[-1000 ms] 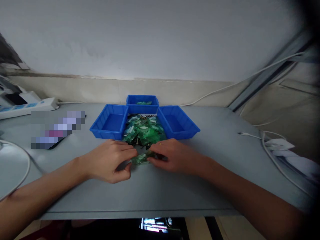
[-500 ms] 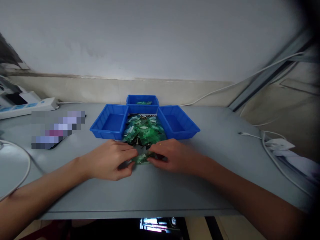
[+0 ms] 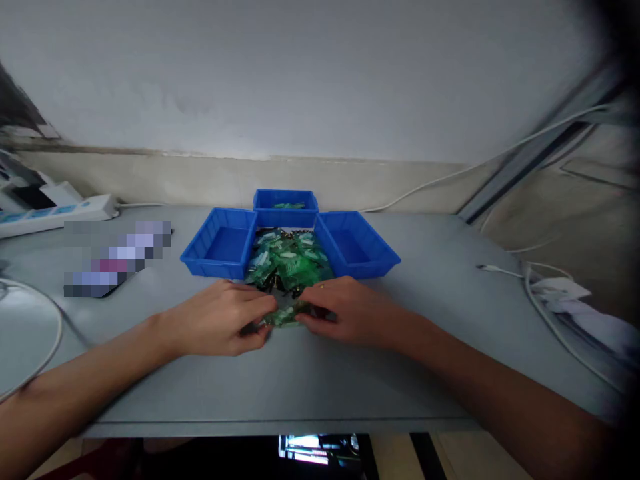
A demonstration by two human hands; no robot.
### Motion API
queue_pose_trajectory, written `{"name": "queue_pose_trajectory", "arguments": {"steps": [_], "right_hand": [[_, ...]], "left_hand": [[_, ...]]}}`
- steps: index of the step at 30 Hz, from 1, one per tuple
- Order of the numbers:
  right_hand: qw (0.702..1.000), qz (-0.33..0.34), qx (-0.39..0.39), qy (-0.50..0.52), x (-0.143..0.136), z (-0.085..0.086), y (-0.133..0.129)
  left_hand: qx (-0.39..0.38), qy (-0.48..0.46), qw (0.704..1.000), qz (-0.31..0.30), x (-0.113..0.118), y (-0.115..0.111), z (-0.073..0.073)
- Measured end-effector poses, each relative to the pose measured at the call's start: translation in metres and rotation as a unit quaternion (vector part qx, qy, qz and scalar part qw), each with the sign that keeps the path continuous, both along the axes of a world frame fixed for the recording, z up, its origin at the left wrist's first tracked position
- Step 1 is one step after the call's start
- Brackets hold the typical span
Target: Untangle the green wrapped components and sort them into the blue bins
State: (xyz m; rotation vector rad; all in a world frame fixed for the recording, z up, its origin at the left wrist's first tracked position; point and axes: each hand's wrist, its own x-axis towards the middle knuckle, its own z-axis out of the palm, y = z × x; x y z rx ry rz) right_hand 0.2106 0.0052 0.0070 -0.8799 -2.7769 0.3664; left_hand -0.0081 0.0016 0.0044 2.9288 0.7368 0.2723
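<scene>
Between my two hands is a small green plastic packet (image 3: 285, 316), just above or on the grey table. My left hand (image 3: 227, 319) pinches its left end with thumb and fingers. At the other end, my right hand (image 3: 343, 310) is closed on the packet too, its fingertips curled around the edge. What lies inside the packet is too small to make out. Right behind the hands spreads a pile of similar green packets (image 3: 295, 261), some with white labels and dark parts showing.
Blue bins stand left (image 3: 220, 243), right (image 3: 355, 245) and behind (image 3: 285, 208) the pile; the back one holds some green packets. A pixelated object (image 3: 117, 260) lies at left near a white power strip (image 3: 60, 215). White cables (image 3: 550, 327) run at right. The table's front edge (image 3: 280, 428) is near.
Both hands stay almost in place on the green packet. My left hand has shifted very slightly up and right. The bins and the pile look the same.
</scene>
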Motion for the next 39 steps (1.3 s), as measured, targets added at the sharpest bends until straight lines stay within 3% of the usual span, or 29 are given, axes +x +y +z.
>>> {"name": "queue_pose_trajectory", "arguments": {"steps": [19,39], "right_hand": [[0.999,-0.016,0.026,0.017,-0.0006,0.0022,-0.0004],[1.0,-0.002,0.0,0.02,-0.0013,-0.0011,0.0019]], "left_hand": [[0.065,-0.031,0.997,-0.021,-0.0025,0.0011,-0.0032],[0.053,-0.038,0.998,-0.01,0.0005,0.001,-0.0006]]}}
